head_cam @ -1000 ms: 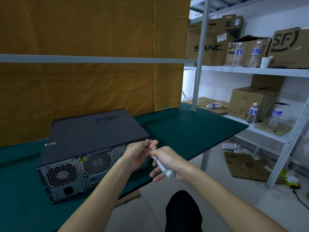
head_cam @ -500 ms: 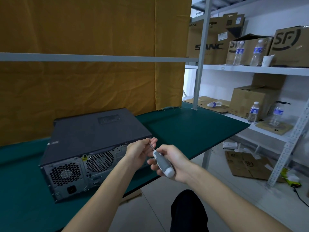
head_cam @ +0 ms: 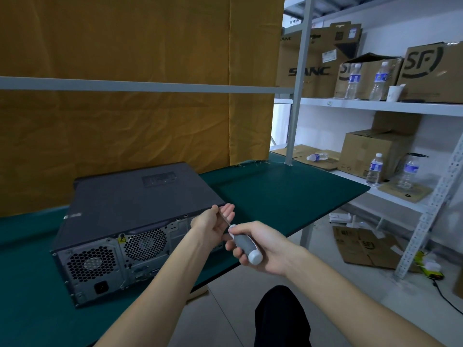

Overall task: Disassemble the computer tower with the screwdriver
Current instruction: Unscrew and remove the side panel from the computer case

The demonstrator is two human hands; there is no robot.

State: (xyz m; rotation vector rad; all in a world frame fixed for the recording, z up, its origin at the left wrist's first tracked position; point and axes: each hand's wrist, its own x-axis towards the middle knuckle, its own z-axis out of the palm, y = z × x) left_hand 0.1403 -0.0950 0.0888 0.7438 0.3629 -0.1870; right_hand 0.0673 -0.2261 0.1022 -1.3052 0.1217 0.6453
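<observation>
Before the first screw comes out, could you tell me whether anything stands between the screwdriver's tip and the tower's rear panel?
Only the left hand, which pinches the screwdriver shaft by the computer tower rear top corner. Nothing else visibly intervenes.

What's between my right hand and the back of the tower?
In the head view, the left hand sits between the right hand and the tower, its fingers at the screwdriver shaft.

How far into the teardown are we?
Barely started. The computer tower lies on the green table with its cover on. In hand: right hand grips the screwdriver, left hand steadies its shaft at the rear corner. All panels remain.
</observation>
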